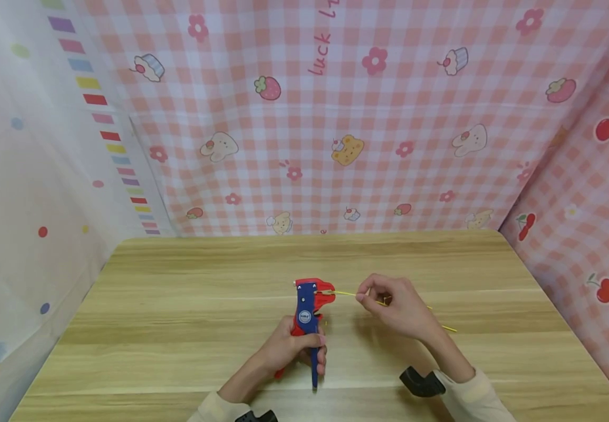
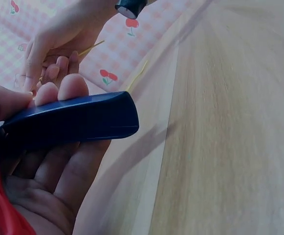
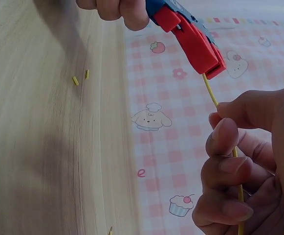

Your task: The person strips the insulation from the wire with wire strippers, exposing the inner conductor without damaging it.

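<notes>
My left hand (image 1: 295, 347) grips a wire stripper (image 1: 306, 302) by its blue and red handles, holding it upright with the red jaws facing right. A thin yellow wire (image 1: 345, 293) runs from those jaws to my right hand (image 1: 396, 302). Thumb and forefinger pinch it a short way from the tool, and the rest of the yellow wire (image 3: 240, 196) passes along the curled fingers in the right wrist view. The wire's end inside the jaws is hidden. In the left wrist view, the blue handle (image 2: 78, 120) lies across the left hand's fingers.
Another yellow wire (image 1: 449, 329) lies on the wooden table (image 1: 188, 305), right of the right hand. Two short yellow bits, one a small piece (image 3: 75, 80) and the other a similar piece (image 3: 87, 74), rest on the tabletop. A checked cloth (image 1: 304, 129) hangs behind.
</notes>
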`<state>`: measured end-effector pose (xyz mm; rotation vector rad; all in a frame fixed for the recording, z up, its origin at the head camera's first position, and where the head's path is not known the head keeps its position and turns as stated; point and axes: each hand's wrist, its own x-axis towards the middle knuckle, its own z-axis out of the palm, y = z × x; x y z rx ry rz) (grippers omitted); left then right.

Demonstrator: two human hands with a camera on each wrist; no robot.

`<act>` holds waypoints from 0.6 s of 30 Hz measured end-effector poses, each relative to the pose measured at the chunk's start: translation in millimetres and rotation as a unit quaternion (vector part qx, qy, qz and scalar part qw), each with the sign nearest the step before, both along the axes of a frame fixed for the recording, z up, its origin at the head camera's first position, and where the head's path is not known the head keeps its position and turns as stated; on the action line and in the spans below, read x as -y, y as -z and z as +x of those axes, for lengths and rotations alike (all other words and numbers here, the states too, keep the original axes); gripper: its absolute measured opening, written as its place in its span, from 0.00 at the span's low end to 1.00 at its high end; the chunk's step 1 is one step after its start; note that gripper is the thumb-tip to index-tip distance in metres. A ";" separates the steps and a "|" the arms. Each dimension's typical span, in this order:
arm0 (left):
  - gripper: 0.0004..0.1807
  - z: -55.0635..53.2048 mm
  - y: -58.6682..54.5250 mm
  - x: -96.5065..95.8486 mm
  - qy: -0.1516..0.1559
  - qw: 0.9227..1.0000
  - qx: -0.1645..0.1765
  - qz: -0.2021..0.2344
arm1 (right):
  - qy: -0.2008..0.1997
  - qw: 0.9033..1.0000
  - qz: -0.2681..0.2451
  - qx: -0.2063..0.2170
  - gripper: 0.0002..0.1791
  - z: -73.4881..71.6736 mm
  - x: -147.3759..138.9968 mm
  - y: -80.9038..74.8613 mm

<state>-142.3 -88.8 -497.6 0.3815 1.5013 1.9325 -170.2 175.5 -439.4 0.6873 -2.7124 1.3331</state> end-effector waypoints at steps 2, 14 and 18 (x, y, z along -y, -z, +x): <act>0.04 0.7 -0.8 -0.7 -0.003 1.000 0.001 -0.001 | -0.002 1.000 -0.002 -0.004 0.03 0.1 0.8 0.0; 0.02 3.4 -2.6 -5.4 -0.023 0.999 0.007 -0.021 | -0.014 1.000 -0.012 -0.018 0.05 1.3 2.3 -1.2; 0.02 4.0 -2.8 -5.3 -0.024 0.999 0.005 -0.025 | -0.016 1.000 -0.013 -0.015 0.05 1.7 2.6 -2.2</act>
